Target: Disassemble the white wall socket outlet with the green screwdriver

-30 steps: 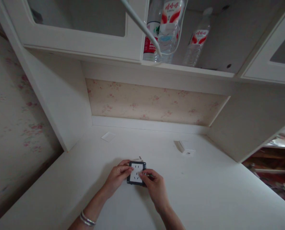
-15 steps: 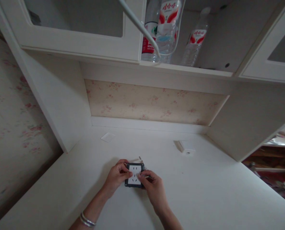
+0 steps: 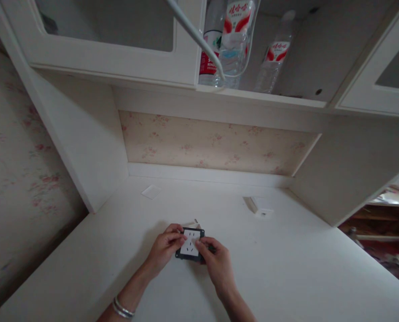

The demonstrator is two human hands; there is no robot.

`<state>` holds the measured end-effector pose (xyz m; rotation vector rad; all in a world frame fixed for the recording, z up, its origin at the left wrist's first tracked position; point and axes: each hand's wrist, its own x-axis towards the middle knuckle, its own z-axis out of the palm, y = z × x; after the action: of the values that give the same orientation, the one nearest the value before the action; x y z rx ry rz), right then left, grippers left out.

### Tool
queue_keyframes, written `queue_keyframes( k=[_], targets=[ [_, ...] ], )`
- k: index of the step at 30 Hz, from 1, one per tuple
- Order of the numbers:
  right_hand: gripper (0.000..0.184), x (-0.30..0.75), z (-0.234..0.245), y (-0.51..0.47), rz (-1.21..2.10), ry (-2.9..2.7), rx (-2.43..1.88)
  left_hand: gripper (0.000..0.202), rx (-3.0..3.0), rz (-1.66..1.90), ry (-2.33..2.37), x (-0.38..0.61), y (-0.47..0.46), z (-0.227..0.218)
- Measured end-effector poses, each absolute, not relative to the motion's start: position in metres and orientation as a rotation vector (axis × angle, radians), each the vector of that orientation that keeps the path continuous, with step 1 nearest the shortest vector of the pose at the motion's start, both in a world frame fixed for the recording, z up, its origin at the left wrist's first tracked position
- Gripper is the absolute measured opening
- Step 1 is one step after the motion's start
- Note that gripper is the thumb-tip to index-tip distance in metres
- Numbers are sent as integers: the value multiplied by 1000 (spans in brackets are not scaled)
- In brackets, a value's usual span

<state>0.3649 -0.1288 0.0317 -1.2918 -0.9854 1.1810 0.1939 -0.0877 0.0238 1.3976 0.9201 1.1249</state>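
Socket (image 3: pixel 188 251), dark frame, white face: one, between my left hand (image 3: pixel 166 246) and my right hand (image 3: pixel 219 263), over countertop (image 3: pixel 286 268); contact beneath, cannot tell. Face's long axis: near to far, far end leaning slightly right. Left fingers: grasping socket's left edge, thumb on face. Right fingers: grasping socket's right edge, thumb on face. Neither hand nearer; both touching. Small pale piece (image 3: pixel 194 224): just beyond socket. White block (image 3: pixel 262 206): beyond socket, to right.

The left grip (image 3: pixel 166 248) and right grip (image 3: pixel 217 261) pinch near each other, thumbs (image 3: pixel 177 244) pointing inward.
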Motion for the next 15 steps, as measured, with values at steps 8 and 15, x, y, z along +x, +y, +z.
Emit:
queue_keyframes(
  k=[8,15],
  targets=[
    [38,365,30,-132,1179,-1026,-1281,26,1149,1309,869,192,-83,19],
    [38,364,34,-136,1169,-999,-1277,24,1251,1271,1015,191,-83,20]
  ],
)
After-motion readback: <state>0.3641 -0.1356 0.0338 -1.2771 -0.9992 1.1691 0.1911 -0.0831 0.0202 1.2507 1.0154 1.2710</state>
